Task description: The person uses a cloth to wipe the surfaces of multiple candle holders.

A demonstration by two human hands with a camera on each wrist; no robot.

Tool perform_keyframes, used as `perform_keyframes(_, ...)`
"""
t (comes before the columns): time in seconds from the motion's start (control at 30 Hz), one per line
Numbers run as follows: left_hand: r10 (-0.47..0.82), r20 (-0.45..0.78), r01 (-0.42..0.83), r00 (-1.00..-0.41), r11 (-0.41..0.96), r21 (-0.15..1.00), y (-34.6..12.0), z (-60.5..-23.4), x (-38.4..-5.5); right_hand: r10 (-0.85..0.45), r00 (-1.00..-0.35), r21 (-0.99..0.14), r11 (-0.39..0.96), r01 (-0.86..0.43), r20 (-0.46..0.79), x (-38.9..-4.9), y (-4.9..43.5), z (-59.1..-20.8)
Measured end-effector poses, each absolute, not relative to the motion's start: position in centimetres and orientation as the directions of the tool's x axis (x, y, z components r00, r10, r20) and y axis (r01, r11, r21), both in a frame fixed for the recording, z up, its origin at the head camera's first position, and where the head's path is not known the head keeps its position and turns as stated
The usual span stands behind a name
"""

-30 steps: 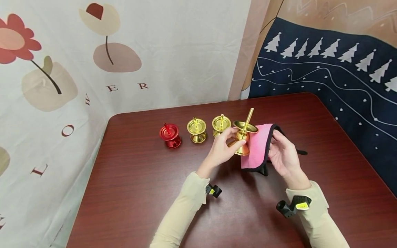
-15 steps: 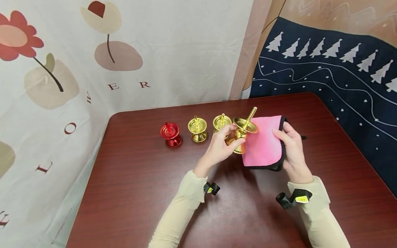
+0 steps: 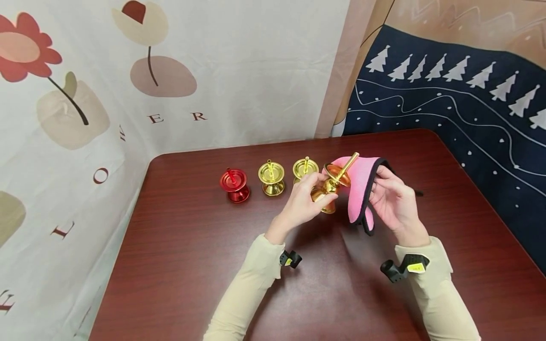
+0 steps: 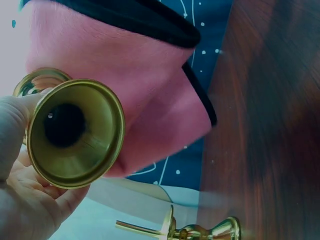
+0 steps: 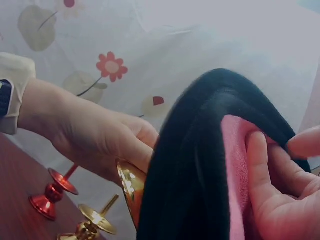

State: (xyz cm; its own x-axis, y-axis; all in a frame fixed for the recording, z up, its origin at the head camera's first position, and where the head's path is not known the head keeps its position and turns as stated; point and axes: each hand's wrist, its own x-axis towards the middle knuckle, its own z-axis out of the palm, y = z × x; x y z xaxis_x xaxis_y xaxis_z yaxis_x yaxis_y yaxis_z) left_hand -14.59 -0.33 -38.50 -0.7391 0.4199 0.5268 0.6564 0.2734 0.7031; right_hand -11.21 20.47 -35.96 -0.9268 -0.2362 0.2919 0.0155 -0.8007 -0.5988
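Note:
In the head view my left hand (image 3: 298,202) grips a gold candlestick (image 3: 330,187) round its stem, held above the table and tilted with its thin tube leaning right. Its hollow flared base (image 4: 102,142) faces the left wrist camera. My right hand (image 3: 396,203) holds a pink cloth (image 3: 361,171) with black edging, bent over its fingers and lying against the candlestick's dish. From the right wrist, the fingers (image 5: 260,165) sit inside the cloth's pink fold, while its dark side (image 5: 175,165) hides most of the candlestick.
Left of the held candlestick stand a red candlestick (image 3: 235,184) and two gold ones, one in the middle (image 3: 271,177) and another (image 3: 304,166) partly behind my left hand. All stand on the dark red wooden table (image 3: 183,246). Printed fabric (image 3: 256,71) hangs behind the table.
The cloth was spread flat beside the candlestick half a second ago; now it is folded over and bunched round the dish. The candlestick leans further right. The standing candlesticks stay put.

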Motion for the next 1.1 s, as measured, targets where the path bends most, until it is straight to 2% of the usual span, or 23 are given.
perform_keyframes(0.1,0.414,0.541,0.671,-0.732,0.301,0.678,-0.4,-38.3,-14.5,-0.18,-0.955,-0.692,-0.721,-0.035,0.235,-11.3,20.1,-36.1)
perform_keyframes(0.2,0.41,0.548,0.679,-0.729,0.334,0.654,-0.4,-38.3,-14.5,-0.053,-0.987,-0.835,-0.541,-0.099,0.152,-11.3,19.4,-36.0)
perform_keyframes(0.3,0.409,0.545,0.679,-0.732,0.364,0.638,-0.4,-38.2,-14.3,0.045,-0.994,-0.923,-0.37,-0.106,0.096,-11.3,18.7,-35.9)
perform_keyframes(0.43,0.406,0.547,0.681,-0.732,0.407,0.609,-0.4,-38.1,-14.2,0.089,-0.993,-0.973,-0.21,-0.094,0.077,-11.5,18.3,-35.8)
perform_keyframes(0.57,0.417,0.569,0.705,-0.709,0.443,0.554,-0.6,-37.9,-14.1,0.064,-0.995,-0.987,-0.135,-0.083,0.075,-11.9,18.2,-35.9)
perform_keyframes(0.73,0.455,0.568,0.728,-0.685,0.458,0.511,-0.8,-37.6,-13.9,0.072,-0.995,-0.986,-0.144,-0.082,0.072,-12.1,18.0,-36.1)
perform_keyframes(0.9,0.474,0.553,0.728,-0.685,0.457,0.511,-0.7,-37.5,-13.8,0.114,-0.99,-0.962,-0.251,-0.105,0.079,-12.1,17.5,-36.3)
perform_keyframes(1.1,0.468,0.554,0.725,-0.688,0.454,0.518,-0.6,-37.6,-13.9,0.172,-0.982,-0.944,-0.305,-0.124,0.073,-12.3,17.1,-36.4)
